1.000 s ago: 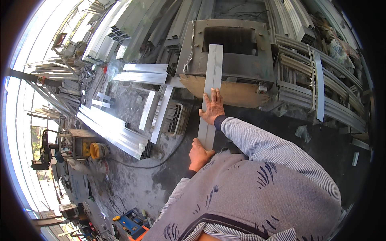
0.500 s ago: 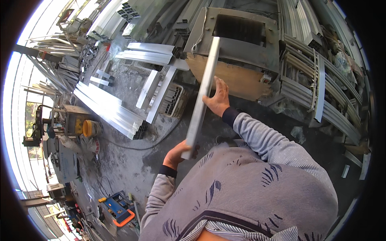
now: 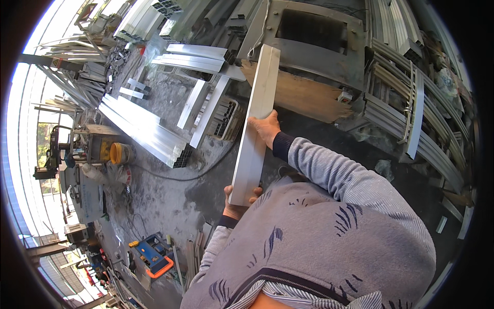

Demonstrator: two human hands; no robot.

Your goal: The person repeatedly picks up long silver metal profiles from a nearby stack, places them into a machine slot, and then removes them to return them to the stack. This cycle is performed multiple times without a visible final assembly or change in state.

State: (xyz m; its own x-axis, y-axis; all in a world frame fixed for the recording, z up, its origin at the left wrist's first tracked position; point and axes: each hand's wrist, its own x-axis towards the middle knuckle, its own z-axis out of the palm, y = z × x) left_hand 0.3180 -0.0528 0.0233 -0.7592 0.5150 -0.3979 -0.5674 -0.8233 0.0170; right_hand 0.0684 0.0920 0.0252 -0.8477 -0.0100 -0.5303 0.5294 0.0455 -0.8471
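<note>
A long silvery-white aluminium profile (image 3: 256, 123) slants across the middle, its broad face with a lengthwise ridge turned up to me. My left hand (image 3: 235, 207) supports its near end from below, fingers and thumb showing on both sides. Higher up, my right hand (image 3: 266, 129) grips the right edge, thumb on the upper face and the other fingers partly hidden behind it. Beyond the far end stands a grey metal machine (image 3: 306, 62) with a dark window. A wooden board (image 3: 303, 97) runs along the near side of that machine.
To the left lie a stack of aluminium tubes (image 3: 141, 131) and a plastic crate (image 3: 235, 121) with profiles across it. Racked profiles (image 3: 391, 121) line the right side. A yellow bucket (image 3: 119, 153), a cable (image 3: 190, 179) and a blue-and-orange tool (image 3: 153, 256) are on the floor.
The profile has been rolled so that its broad face shows instead of a narrow side. My right hand has closed onto its edge, and my left hand has turned beneath the near end.
</note>
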